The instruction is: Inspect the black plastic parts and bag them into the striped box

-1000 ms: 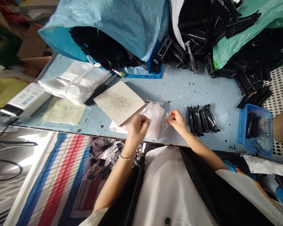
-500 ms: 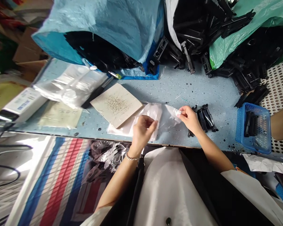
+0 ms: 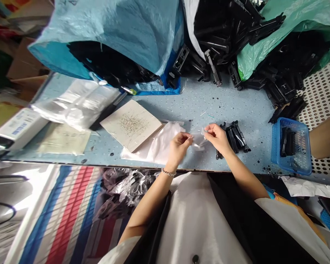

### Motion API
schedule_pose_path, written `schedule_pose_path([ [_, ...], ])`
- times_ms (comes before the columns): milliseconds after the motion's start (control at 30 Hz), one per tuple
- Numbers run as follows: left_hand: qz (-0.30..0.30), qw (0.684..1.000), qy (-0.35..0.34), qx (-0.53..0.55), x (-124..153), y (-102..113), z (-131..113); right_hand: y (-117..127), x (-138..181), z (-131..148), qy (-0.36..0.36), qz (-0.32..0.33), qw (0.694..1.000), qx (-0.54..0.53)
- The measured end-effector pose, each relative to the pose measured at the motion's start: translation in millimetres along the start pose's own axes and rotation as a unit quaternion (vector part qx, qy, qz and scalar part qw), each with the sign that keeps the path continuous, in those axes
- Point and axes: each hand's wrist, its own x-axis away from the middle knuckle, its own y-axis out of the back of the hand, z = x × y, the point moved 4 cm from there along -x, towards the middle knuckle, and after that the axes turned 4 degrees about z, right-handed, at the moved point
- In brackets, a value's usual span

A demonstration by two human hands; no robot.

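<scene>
A small clear plastic bag (image 3: 198, 140) is stretched between my two hands above the bench. My left hand (image 3: 179, 147) pinches its left edge. On the other side, the fingers of my right hand (image 3: 216, 137) are closed on the bag's right edge. Left of my left hand lies a pile of clear plastic bags (image 3: 165, 141), partly under a square board (image 3: 130, 124) sprinkled with fine grains. Just beyond my right hand, a few black plastic parts (image 3: 236, 136) lie side by side on the bench.
A blue basket (image 3: 276, 146) holding black parts stands at the right, beside another person's arm (image 3: 326, 137). Along the back are a large blue bag (image 3: 110, 25) and a green bag (image 3: 288, 33), with black parts spilling out. A wrapped plastic bundle (image 3: 77, 102) lies at the left.
My left hand has moved right, from above the bag pile to the small clear bag, and now grips it. My right hand keeps its hold. The view has shifted slightly.
</scene>
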Motion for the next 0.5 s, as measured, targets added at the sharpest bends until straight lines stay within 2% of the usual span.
schedule_pose_path([
  [67,-0.005,0.990,-0.094,-0.107,2.3,5.9,-9.7,10.7,-3.2,-0.9,0.008,-0.012,0.999,0.043],
  [100,0.010,0.974,-0.142,-0.178,3.9,5.8,-14.5,16.9,-3.3,0.4,0.014,-0.016,0.997,0.068],
  [200,0.065,0.902,-0.232,-0.359,7.6,-0.3,-21.2,37.4,10.1,10.5,0.012,-0.030,0.975,0.218],
  [267,0.065,0.879,-0.244,-0.405,7.2,-3.7,-21.4,47.3,30.5,15.2,-0.048,-0.025,0.922,0.383],
  [333,0.055,0.878,-0.237,-0.413,5.0,-7.7,-20.2,50.4,53.8,14.4,-0.134,0.002,0.841,0.525],
  [367,0.053,0.880,-0.231,-0.413,3.6,-10.3,-19.4,49.3,63.6,12.6,-0.166,0.018,0.806,0.567],
  [400,0.055,0.882,-0.224,-0.411,2.2,-13.1,-18.5,47.3,70.6,10.6,-0.186,0.030,0.784,0.591],
  [433,0.058,0.884,-0.219,-0.410,0.8,-15.9,-17.8,45.7,74.5,8.6,-0.194,0.033,0.775,0.601],
  [500,0.062,0.886,-0.213,-0.407,-1.7,-20.8,-17.3,47.8,74.7,4.3,-0.199,0.029,0.787,0.584],
])
